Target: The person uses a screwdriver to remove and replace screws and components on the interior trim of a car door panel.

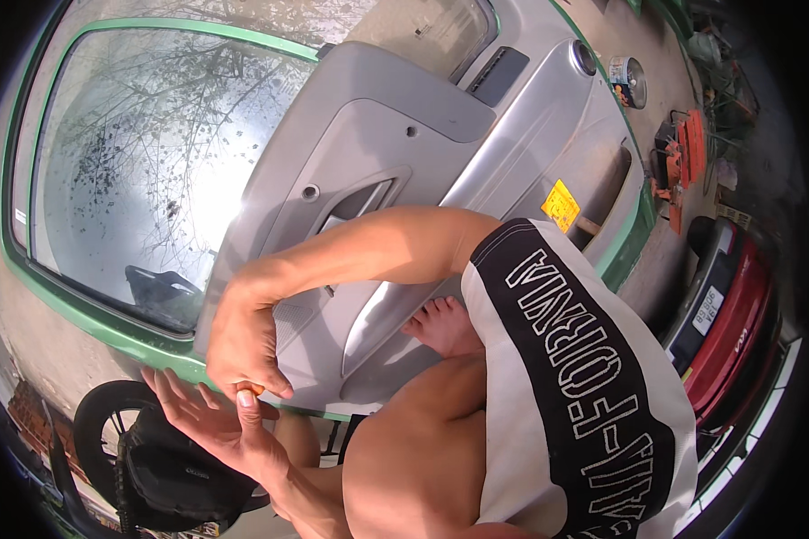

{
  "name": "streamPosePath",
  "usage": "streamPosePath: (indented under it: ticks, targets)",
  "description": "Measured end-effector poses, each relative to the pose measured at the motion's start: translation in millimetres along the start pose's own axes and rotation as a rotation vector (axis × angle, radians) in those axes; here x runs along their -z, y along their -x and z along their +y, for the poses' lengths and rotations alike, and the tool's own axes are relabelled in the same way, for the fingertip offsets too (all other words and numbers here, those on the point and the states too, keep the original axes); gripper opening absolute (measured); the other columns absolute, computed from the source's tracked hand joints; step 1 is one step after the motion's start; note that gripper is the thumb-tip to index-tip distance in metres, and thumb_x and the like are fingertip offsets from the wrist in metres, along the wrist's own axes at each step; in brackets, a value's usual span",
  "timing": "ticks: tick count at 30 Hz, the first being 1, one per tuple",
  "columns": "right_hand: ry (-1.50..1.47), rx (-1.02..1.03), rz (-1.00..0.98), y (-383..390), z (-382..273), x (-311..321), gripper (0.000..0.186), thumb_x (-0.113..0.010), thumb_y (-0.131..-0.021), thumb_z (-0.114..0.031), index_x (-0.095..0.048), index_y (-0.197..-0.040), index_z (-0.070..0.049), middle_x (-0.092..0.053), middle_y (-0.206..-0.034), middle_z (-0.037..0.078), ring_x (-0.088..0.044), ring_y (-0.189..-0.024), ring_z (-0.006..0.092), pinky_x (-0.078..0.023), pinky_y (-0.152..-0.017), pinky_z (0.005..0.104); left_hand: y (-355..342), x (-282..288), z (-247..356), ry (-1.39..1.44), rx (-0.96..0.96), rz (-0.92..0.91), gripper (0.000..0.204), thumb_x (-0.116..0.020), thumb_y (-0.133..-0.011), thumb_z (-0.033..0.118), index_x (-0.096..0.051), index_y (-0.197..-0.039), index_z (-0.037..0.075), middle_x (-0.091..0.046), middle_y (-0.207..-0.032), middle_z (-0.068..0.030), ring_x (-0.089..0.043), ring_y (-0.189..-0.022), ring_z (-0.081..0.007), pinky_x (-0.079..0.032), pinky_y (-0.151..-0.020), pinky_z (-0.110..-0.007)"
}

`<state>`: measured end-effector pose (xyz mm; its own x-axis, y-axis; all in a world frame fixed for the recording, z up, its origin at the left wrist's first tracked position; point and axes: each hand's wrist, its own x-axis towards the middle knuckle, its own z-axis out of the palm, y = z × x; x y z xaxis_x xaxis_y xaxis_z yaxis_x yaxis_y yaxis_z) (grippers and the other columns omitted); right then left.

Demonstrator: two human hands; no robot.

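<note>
My right hand (247,346) reaches across from the right, its fingers curled round a small orange thing (253,389). Most of that thing is hidden in the grip, so its kind cannot be told. Just below, my left hand (220,429) is turned palm up with its fingers spread, the thumb tip touching or very near the orange thing. Both hands are over the lower left edge of a green car door, beside its grey inner panel (333,148). The window glass (166,162) reflects branches and sky.
My bare foot (445,325) rests on the panel. A yellow label (560,205) lies by the door pocket. Lower left are a black bag (180,472) and a wheel (94,418). At right stand a round tin (632,83), an orange-red metal object (689,153) and a red car (737,323).
</note>
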<state>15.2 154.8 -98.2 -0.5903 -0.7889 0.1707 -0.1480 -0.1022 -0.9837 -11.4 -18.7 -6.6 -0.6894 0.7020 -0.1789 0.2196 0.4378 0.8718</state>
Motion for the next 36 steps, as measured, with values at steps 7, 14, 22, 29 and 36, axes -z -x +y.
streamPosePath:
  ticks: [7,14,22,29,36]
  targets:
    - [0.575,0.21,1.794,-28.9,10.7,-101.8,0.015,-0.077,-0.08,-0.01,-0.071,-0.092,-0.017,-0.061,-0.068,-0.007,-0.062,-0.064,0.0162,-0.044,-0.074,0.0366,8.5,-14.0,3.7,0.053,-0.017,-0.104,0.093,-0.082,-0.092,0.028,-0.029,-0.163,0.002,-0.017,-0.175,-0.0211,-0.018,-0.161,-0.0396,-0.015,-0.129,-0.057]
    - [0.176,0.038,0.383,14.0,-7.0,-10.4,0.035,-0.089,-0.073,-0.022,-0.074,-0.099,-0.005,-0.068,-0.075,0.008,-0.067,-0.074,0.0263,-0.049,-0.067,0.0429,8.5,-8.4,-4.4,0.049,-0.043,-0.109,0.089,-0.08,-0.095,0.03,-0.031,-0.163,0.002,-0.024,-0.173,-0.0174,-0.02,-0.16,-0.0395,-0.022,-0.128,-0.057]
    - [0.435,0.313,1.685,-27.5,11.2,-96.2,0.019,-0.066,-0.082,0.002,-0.072,-0.091,-0.014,-0.064,-0.069,-0.007,-0.06,-0.061,0.0172,-0.039,-0.067,0.0351,5.7,-23.8,10.3,0.033,-0.021,0.008,0.081,-0.078,-0.098,0.029,-0.034,-0.161,0.003,-0.028,-0.172,-0.0167,-0.025,-0.158,-0.0385,-0.024,-0.127,-0.056]
    - [0.165,-0.037,0.569,32.5,-30.1,-36.9,0.036,-0.083,-0.079,-0.019,-0.073,-0.108,-0.002,-0.072,-0.078,0.012,-0.067,-0.073,0.0314,-0.051,-0.073,0.0442,14.7,-29.9,2.8,0.15,-0.097,0.053,0.063,-0.073,-0.1,0.018,-0.043,-0.153,0.003,-0.024,-0.174,-0.0204,-0.029,-0.158,-0.0316,-0.031,-0.125,-0.049]
    - [-0.077,0.048,0.471,22.3,-6.5,-26.5,0.036,-0.077,-0.079,-0.007,-0.075,-0.115,-0.001,-0.071,-0.075,0.01,-0.064,-0.065,0.0249,-0.048,-0.067,0.0392,3.3,-25.4,-0.5,-0.096,-0.236,0.155,0.051,-0.07,-0.1,0.019,-0.051,-0.147,0.011,-0.022,-0.173,-0.023,-0.021,-0.16,-0.0421,-0.015,-0.128,-0.061]
